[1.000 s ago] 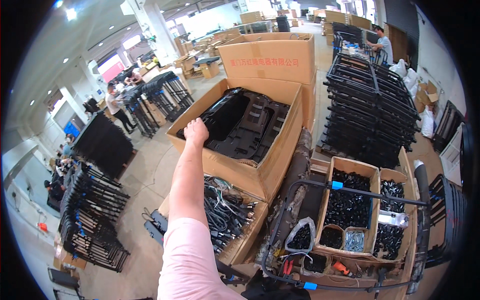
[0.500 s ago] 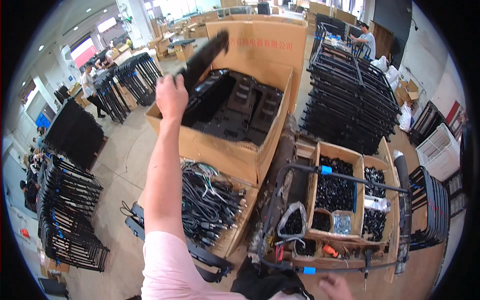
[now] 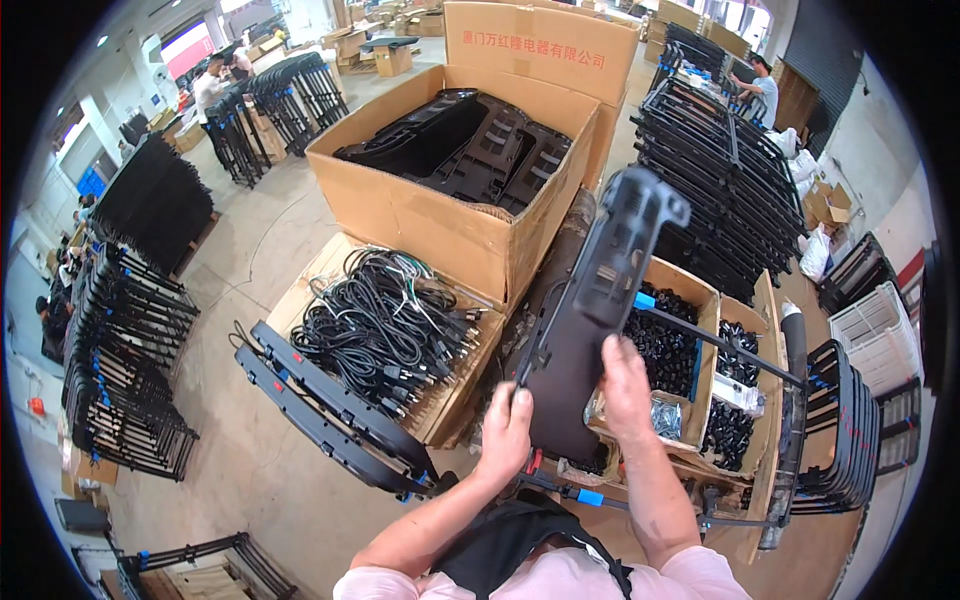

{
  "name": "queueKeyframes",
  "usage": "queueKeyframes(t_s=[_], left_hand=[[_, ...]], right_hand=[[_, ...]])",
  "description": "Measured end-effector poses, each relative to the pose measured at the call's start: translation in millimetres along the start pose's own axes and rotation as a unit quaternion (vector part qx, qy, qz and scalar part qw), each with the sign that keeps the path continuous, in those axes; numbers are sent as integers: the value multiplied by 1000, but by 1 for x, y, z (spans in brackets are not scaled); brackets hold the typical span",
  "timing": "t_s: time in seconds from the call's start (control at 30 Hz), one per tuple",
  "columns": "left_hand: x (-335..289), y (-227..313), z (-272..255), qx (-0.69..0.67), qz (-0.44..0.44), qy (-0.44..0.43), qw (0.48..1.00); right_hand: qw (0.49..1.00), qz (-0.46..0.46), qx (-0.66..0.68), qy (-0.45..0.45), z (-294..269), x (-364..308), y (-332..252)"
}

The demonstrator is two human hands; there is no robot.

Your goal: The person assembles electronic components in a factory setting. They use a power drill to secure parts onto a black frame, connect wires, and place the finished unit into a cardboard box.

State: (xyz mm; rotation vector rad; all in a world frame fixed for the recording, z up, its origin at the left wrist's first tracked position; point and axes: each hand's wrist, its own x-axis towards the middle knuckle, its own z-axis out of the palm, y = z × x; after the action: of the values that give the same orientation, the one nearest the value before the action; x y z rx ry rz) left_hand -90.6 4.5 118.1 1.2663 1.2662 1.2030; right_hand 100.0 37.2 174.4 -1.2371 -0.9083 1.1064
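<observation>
A long black plastic panel [image 3: 565,390] with a moulded, slotted far end tilts up in front of me, above the parts bench. My left hand [image 3: 503,432] is closed on its left edge near the close end. My right hand [image 3: 627,392] grips the right edge, somewhat farther up. Behind the panel lies a black tube frame [image 3: 720,345] with blue clips, partly hidden by it. More black plastic panels [image 3: 470,150] fill the open cardboard box [image 3: 410,212] ahead of me.
Bundled black cables [image 3: 385,325] lie on cardboard, beside curved black bars [image 3: 330,425]. A wooden tray [image 3: 712,395] holds small black parts on the right. Stacked black frames [image 3: 715,190] stand behind it, more at left [image 3: 125,370]. Other people work farther off.
The black panel has come from above the cardboard box down to the bench in front of me. My right hand, empty before, now holds it together with my left.
</observation>
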Motion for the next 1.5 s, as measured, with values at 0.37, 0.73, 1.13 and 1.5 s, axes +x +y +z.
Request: queueKeyframes(t_s=[0.37,0.73,1.13,1.5], left_hand=[[-47,-110,-27,206,11,41,978],[-59,-130,-16,285,-9,-16,958],[-65,-110,-15,277,24,3,960],[-166,-149,50,285,77,-388,873]], right_hand=[[990,121,54,50,-23,-20,198],[985,167,-32,12,-24,-17,212],[974,220,-41,-11,-52,-21,194],[891,393,-71,-218,-256,-199,51]])
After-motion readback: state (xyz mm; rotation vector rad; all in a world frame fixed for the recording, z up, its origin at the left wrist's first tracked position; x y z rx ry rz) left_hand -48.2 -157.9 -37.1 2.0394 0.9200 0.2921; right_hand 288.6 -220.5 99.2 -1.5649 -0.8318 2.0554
